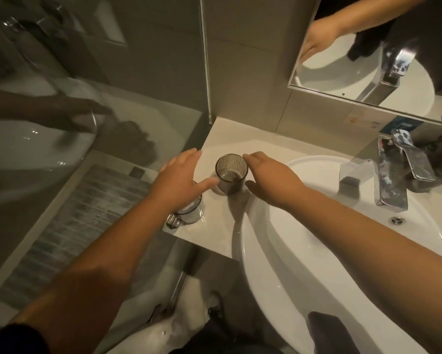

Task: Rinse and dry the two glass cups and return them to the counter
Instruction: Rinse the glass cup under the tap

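Note:
A dark ribbed glass cup (231,172) stands upright on the white counter (214,139), left of the basin. A second glass cup (190,212) stands nearer the counter's front left corner, mostly hidden under my left hand (183,178). That hand hovers flat above it with fingers spread, its thumb reaching toward the first cup. My right hand (268,177) is open too, just to the right of the first cup, fingertips close to its rim. Neither hand grips a cup.
A white basin (278,251) fills the right side, with a chrome tap (391,185) at its back and an overflow hole (397,220). A dark cloth (327,330) lies on the basin's front rim. A mirror (368,47) hangs above, and a glass shower screen (87,98) stands at the left.

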